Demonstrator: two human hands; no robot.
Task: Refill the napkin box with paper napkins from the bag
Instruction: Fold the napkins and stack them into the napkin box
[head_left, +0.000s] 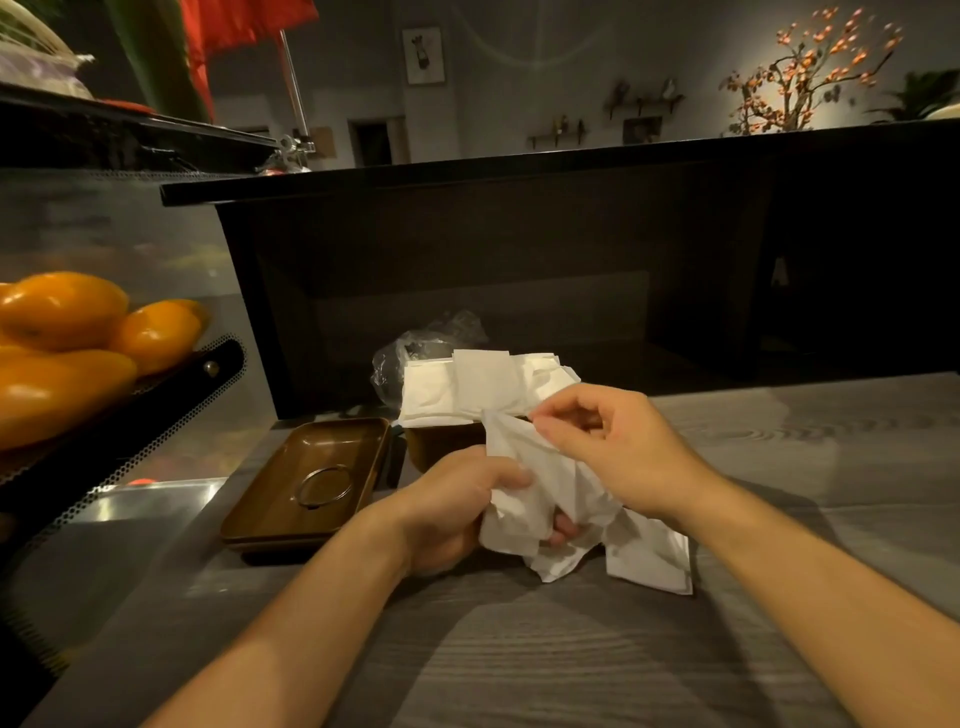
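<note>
While both hands work at the centre of the frame, the left hand (457, 506) curls its grip round a crumpled bunch of napkins (540, 499), and the right hand (608, 447) pinches the top edge of the same bunch between thumb and fingertips. How many napkins are in the bunch cannot be told; they are creased and overlap, and the lower ones hang down to the grey table (519, 665) at lower centre. Just behind the hands stands one brown box (441, 444), mostly hidden by the left hand and the bunch. On top of the box lies a stack (467, 387) of flat white napkins, spread wider than the box and slightly fanned; their count cannot be told either. One clear bag (415, 348) lies behind the stack, crumpled, against the dark counter front (519, 249) that fills the middle of the frame. Left of the box, just beside it, one brown lid (311, 478) lies inside up on the table, with one metal ring in its middle. At the left edge, four or so oranges (67, 338) sit piled in one black perforated basket (156, 410). In the upper right stands one branch (810, 73) with orange blossoms.
</note>
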